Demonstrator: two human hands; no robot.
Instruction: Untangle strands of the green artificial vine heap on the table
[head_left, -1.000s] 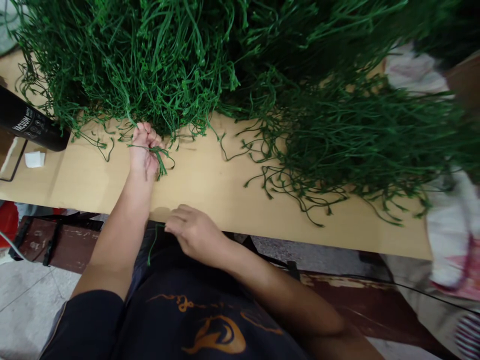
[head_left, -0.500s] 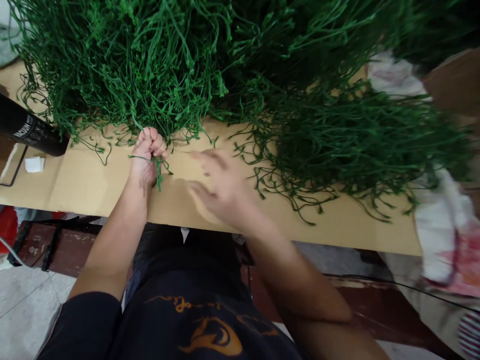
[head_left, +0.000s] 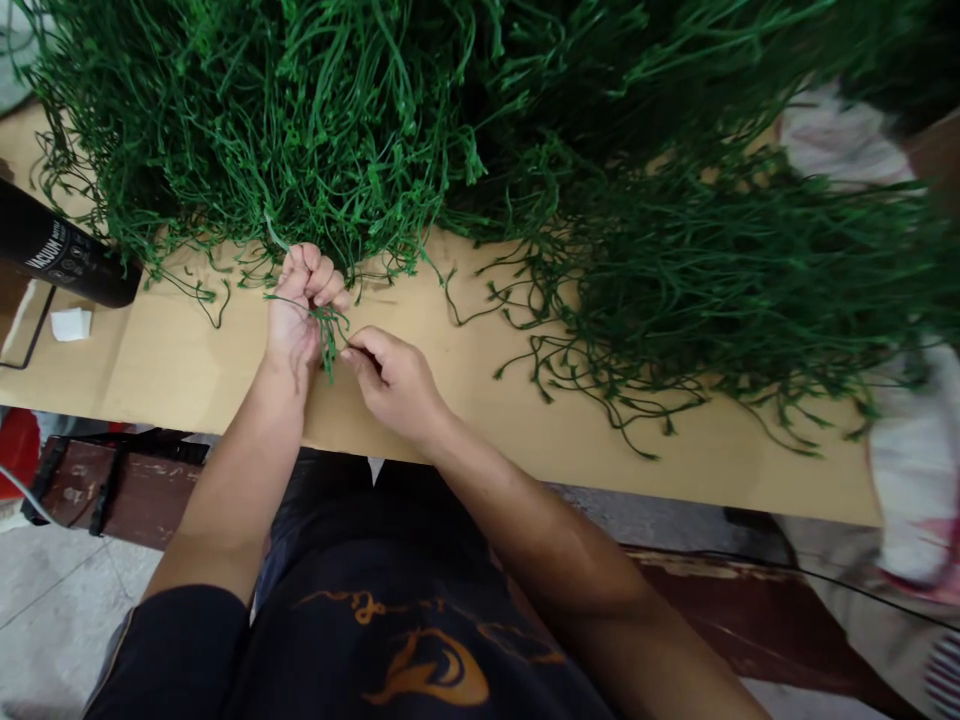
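My left hand (head_left: 298, 305) is a closed fist on the wooden table (head_left: 450, 380), gripping a small bunch of green stems (head_left: 324, 322) whose cut ends hang out below the fist. My right hand (head_left: 391, 378) is beside it, fingers pinched at the lower tip of that bunch. A big heap of the same thin green stems (head_left: 450, 130) covers the far side of the table and spreads right.
A black cylinder with white lettering (head_left: 56, 255) lies at the left edge, a small white piece (head_left: 71, 323) beside it. White and pink cloth (head_left: 911, 470) sits at the right. Loose stems (head_left: 600, 390) trail over the table's middle.
My right hand came up from the table's near edge, swept over the table, and now pinches the bunch held in my left fist. The left hand stayed in place.
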